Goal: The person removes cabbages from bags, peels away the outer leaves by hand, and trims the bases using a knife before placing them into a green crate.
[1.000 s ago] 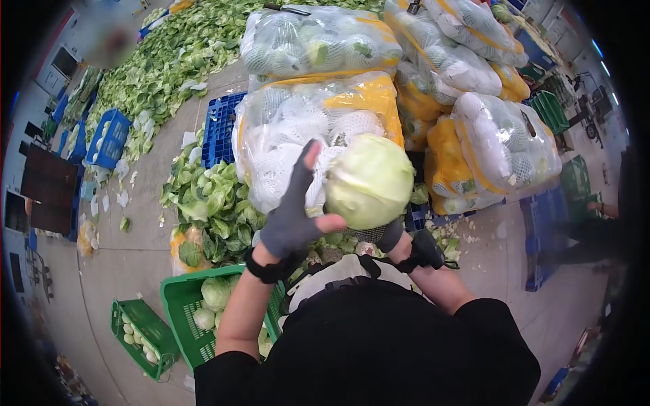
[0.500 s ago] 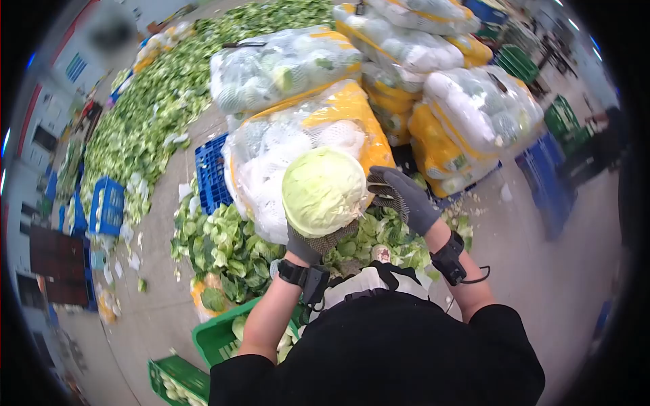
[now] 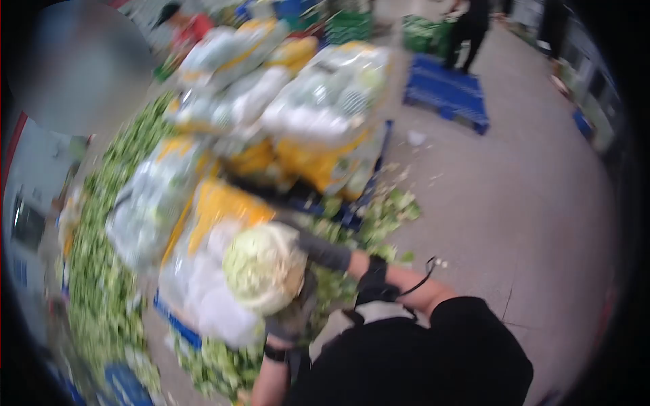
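Note:
A pale green cabbage with a ragged, cut-looking right side is held up in front of me. My left hand, in a grey glove, cups it from below and on the near right, closed against it. At its far right side is my right hand, also gloved. Those fingers are smeared by motion and partly behind the cabbage, but they appear to lie against it. Just beyond the cabbage is a clear and yellow plastic bag holding white net-wrapped heads.
More filled bags are stacked beyond, partly on a blue pallet. Loose leaves cover the floor at left, and others lie at right. Another blue pallet is near a person in dark clothes. A person in red is at upper left.
My view has swung right, so the bags sit further left. The right hand, earlier apart from the cabbage with spread fingers, has come against it. The cabbage's ragged side shows more.

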Demonstrator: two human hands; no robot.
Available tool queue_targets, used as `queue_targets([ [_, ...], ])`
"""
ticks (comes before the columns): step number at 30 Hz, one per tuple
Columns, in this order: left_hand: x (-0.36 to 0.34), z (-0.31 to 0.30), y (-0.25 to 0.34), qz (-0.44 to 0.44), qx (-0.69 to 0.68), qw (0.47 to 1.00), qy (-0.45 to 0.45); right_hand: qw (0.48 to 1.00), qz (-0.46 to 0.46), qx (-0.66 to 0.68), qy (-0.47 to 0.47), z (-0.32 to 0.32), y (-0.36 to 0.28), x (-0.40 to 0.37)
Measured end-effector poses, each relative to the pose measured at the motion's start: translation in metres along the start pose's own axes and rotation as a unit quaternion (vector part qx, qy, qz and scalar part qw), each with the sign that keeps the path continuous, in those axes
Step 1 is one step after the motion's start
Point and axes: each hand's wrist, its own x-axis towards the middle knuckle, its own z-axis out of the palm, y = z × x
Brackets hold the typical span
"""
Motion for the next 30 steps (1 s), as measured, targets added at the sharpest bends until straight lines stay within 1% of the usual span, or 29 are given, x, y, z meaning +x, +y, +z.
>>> queue_targets([
  [1,0.012,0.007,-0.006,-0.045,-0.108,0.99,0.072,0.987,0.03,0.158,-0.009,-0.004,-0.016,-0.005],
  [2,0.031,0.018,-0.012,-0.108,-0.027,0.99,0.083,0.967,0.094,0.228,0.058,-0.018,-0.025,-0.009],
  [3,0.046,-0.005,-0.004,-0.133,0.097,0.981,0.107,0.933,0.11,0.332,0.086,-0.037,-0.018,-0.011],
  [4,0.065,-0.008,-0.005,-0.13,0.253,0.952,0.114,0.939,0.094,0.319,0.092,-0.066,-0.004,-0.016],
  [5,0.082,-0.009,-0.008,-0.116,0.399,0.902,0.12,0.934,0.099,0.317,0.129,-0.095,0.007,-0.02],
  [6,0.096,-0.013,-0.009,-0.121,0.399,0.901,0.116,0.927,0.107,0.32,0.165,-0.124,0.021,-0.024],
  [7,0.109,-0.016,-0.009,-0.053,0.574,0.801,0.16,0.927,0.104,0.319,0.166,-0.144,0.009,-0.026],
  [8,0.124,-0.015,-0.011,0.02,0.723,0.662,0.197,0.897,0.107,0.401,0.15,-0.162,-0.008,-0.031],
  [9,0.136,0.029,-0.041,0.106,0.647,0.741,0.147,0.861,0.109,0.48,0.131,-0.174,-0.022,-0.034],
  [10,0.156,0.037,-0.046,0.105,0.648,0.739,0.149,0.859,0.109,0.482,0.13,-0.189,-0.027,-0.035],
  [11,0.171,0.04,-0.047,0.142,0.757,0.633,0.081,0.871,0.115,0.452,0.156,-0.202,-0.027,-0.037],
  [12,0.183,0.042,-0.051,0.173,0.841,0.512,0.017,0.879,0.128,0.422,0.18,-0.214,-0.026,-0.038],
  [14,0.216,0.034,-0.054,0.155,0.894,0.418,-0.037,0.863,0.16,0.445,0.175,-0.226,-0.016,-0.032],
  [16,0.236,0.025,-0.062,0.177,0.885,0.427,-0.063,0.876,0.184,0.402,0.191,-0.232,-0.009,-0.035],
  [17,0.247,0.014,-0.059,0.177,0.886,0.425,-0.051,0.911,0.152,0.33,0.198,-0.232,-0.011,-0.035],
  [19,0.259,-0.002,-0.049,0.134,0.744,0.653,-0.034,0.904,0.169,0.335,0.206,-0.235,-0.017,-0.033],
  [20,0.265,0.011,-0.049,0.115,0.726,0.677,-0.024,0.902,0.176,0.332,0.213,-0.235,-0.025,-0.029],
  [21,0.274,0.008,-0.041,0.11,0.709,0.697,-0.01,0.89,0.212,0.335,0.227,-0.23,-0.052,-0.021],
  [22,0.282,0.004,-0.033,0.107,0.69,0.716,0.002,0.889,0.215,0.334,0.228,-0.238,-0.053,-0.018],
  [23,0.286,0.004,-0.026,0.109,0.687,0.718,0.001,0.903,0.254,0.263,0.225,-0.249,-0.052,-0.016],
  [24,0.293,0.005,-0.022,0.112,0.654,0.748,0.029,0.913,0.289,0.187,0.22,-0.261,-0.054,-0.011],
  [25,0.307,0.007,-0.021,0.112,0.617,0.777,0.049,0.916,0.323,0.132,0.199,-0.267,-0.07,-0.001],
  [26,0.319,0.014,-0.019,0.113,0.607,0.786,0.039,0.917,0.325,0.125,0.192,-0.27,-0.084,0.012],
  [27,0.332,0.019,-0.016,0.112,0.588,0.801,0.031,0.933,0.32,0.016,0.162,-0.295,-0.079,0.02],
  [28,0.347,0.024,-0.013,0.111,0.57,0.814,0.025,0.937,0.312,-0.092,0.13,-0.321,-0.073,0.028],
  [29,0.361,0.03,-0.012,0.107,0.567,0.816,0.025,0.936,0.249,-0.22,0.113,-0.33,-0.094,0.052],
  [30,0.37,0.032,-0.01,0.105,0.566,0.817,0.03,0.905,0.311,-0.265,0.123,-0.342,-0.118,0.073],
])
